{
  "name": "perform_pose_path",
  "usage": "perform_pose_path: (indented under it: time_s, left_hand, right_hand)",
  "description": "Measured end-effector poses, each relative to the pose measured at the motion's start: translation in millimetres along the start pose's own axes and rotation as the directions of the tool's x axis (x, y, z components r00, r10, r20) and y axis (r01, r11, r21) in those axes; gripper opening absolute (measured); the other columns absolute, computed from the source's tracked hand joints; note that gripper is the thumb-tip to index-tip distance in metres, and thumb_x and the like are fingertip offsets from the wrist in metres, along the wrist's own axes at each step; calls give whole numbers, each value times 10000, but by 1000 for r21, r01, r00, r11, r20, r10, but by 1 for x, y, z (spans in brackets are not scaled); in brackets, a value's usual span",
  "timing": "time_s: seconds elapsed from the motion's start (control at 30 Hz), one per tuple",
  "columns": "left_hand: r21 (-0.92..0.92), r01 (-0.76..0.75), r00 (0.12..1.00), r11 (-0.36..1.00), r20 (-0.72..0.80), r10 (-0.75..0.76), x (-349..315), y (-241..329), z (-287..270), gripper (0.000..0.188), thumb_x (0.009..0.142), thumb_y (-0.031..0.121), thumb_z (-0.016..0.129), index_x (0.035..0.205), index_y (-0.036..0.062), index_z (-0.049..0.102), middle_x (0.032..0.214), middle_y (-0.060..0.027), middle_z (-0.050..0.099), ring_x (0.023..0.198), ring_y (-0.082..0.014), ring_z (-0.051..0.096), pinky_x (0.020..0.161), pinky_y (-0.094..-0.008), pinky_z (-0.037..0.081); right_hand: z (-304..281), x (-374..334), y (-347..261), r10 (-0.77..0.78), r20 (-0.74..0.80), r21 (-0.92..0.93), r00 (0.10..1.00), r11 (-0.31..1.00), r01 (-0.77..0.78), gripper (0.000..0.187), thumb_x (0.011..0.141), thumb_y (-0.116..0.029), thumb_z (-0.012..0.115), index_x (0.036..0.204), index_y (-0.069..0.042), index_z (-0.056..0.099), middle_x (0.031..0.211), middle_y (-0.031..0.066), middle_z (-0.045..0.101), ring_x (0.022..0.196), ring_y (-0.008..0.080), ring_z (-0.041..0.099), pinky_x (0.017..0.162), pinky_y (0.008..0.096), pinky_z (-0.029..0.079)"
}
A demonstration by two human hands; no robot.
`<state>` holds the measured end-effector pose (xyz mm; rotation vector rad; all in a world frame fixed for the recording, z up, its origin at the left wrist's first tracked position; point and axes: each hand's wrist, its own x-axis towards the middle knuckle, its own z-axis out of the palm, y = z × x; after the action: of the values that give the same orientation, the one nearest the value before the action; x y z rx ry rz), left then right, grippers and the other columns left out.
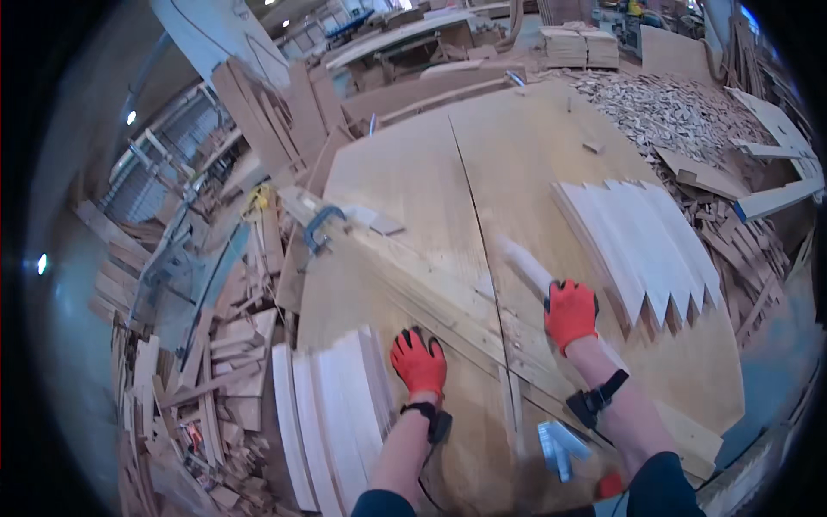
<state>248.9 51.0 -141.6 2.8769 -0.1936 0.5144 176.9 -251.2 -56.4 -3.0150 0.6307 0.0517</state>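
Tabletop (396,164): we look down on a broad pale wooden surface with a dark seam running from far to near.
Pale strip (525,262): it lies on the right of the seam, between the clamped timbers and the right stack; its far end is blurred and its near part passes under the hand and forearm.
Right hand (571,314): in a red glove, it curls its fingers over the strip and seems to have hold of it; we cannot tell how tightly.
Left hand (419,363): also gloved in red, it is loosely spread and holds nothing we can see, just right of the left stack (340,414); we cannot tell whether it presses on the surface.
Long timbers (422,280): they cross from far left to near right, with a blue clamp (322,227) at the far left end.
Right stack (642,246): pale pieces whose near ends form sharp points.
Strip handling: we judge the step to be placing or shifting this one strip by hand; the next move calls for a steady right grip and a clear path beside the points.
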Motion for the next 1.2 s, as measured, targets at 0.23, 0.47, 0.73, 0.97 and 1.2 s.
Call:
perform_pose_path:
  time_s: [0.23,0.47,0.73,0.97,1.2]
  left_hand:
    - [-524,2,996,852,-77,-50,14,2,4,543,857,330,666,1304,32,590,1221,-185,617,1186,-379,539,1095,-540,336]
    - [48,-341,899,939,306,311,40,121,5,664,821,597,640,1232,76,655,1270,-178,637,1261,-331,521,1100,-542,307]
    - [-144,-243,891,959,358,280,56,122,7,595,790,544,691,1127,54,708,1171,-179,693,1130,-317,641,967,-459,469]
    - [-724,-640,-480,256,637,603,-52,183,-127,640,837,441,675,1319,26,606,1302,-221,625,1206,-342,606,1064,-431,443]
    - [-347,-797,604,495,-494,626,60,286,-207,564,858,311,731,1295,-15,583,1249,-203,634,1146,-382,591,997,-458,461]
  right_hand:
    - [31,-82,42,-42,-14,216,999,975,44,552,891,-456,652,1329,-129,570,1319,165,543,1209,356,509,964,492,445]
    - [43,-178,79,97,14,229,995,968,-98,721,878,-521,638,1433,-78,512,1315,180,554,1200,351,506,986,470,417]
    - [44,-206,66,110,-140,332,984,942,-58,628,866,-540,641,1323,-111,594,1288,167,566,1223,339,504,1001,483,411]
    - [41,-217,70,117,-79,365,990,927,-81,607,854,-500,674,1311,-110,585,1224,160,573,1174,331,527,965,482,423]
    - [26,-228,70,20,-9,342,1000,940,-16,599,892,-480,633,1368,-124,559,1360,208,525,1237,373,501,1007,500,417]
